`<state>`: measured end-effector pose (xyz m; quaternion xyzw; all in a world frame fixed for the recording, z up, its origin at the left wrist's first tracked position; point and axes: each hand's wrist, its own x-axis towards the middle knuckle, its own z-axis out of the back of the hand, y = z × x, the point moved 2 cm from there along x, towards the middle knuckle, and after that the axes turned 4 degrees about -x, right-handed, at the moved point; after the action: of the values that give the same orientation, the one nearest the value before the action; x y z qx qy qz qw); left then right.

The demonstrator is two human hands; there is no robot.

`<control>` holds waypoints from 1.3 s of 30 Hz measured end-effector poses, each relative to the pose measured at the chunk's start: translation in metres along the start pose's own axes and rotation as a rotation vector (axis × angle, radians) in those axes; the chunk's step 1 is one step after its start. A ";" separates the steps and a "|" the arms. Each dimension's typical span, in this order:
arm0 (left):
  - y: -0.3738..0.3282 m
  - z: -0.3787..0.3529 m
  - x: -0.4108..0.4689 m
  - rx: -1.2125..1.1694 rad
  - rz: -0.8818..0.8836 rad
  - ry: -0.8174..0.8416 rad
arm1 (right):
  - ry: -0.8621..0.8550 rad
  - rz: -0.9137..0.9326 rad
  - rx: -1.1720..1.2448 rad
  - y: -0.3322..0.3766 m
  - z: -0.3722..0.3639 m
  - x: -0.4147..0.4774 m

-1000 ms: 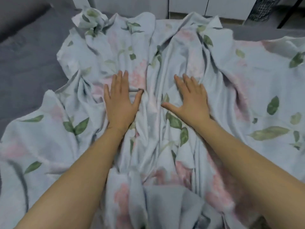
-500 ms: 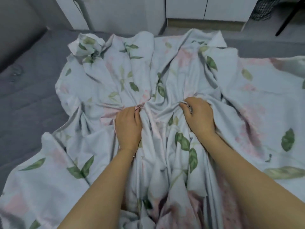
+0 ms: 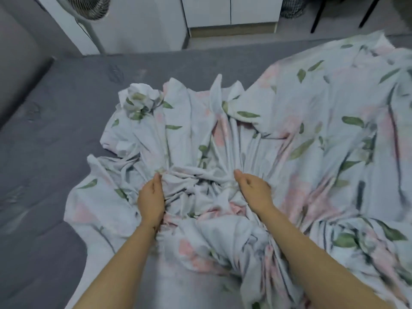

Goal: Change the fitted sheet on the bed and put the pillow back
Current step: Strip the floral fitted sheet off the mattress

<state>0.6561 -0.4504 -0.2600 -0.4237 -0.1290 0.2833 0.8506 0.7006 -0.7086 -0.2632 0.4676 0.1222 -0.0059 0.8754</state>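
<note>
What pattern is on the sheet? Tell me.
The sheet is pale white with green leaves and pink blooms, clearest in the head view.

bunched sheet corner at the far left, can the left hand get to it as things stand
Probably yes. The left hand grips folds of the floral sheet, and only loose sheet lies between it and the bunched corner; it would need to let go and stretch forward.

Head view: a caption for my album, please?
Left hand and right hand grip a bunched floral sheet on a grey mattress.
</note>
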 end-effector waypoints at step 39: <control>0.042 0.147 -0.338 -0.175 0.486 0.610 | 0.012 -0.259 -0.382 -0.029 0.024 -0.339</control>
<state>0.3004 -0.5347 -0.1974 -0.5775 0.2101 0.3254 0.7187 0.3727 -0.7801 -0.1997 0.2739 0.1852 -0.0925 0.9392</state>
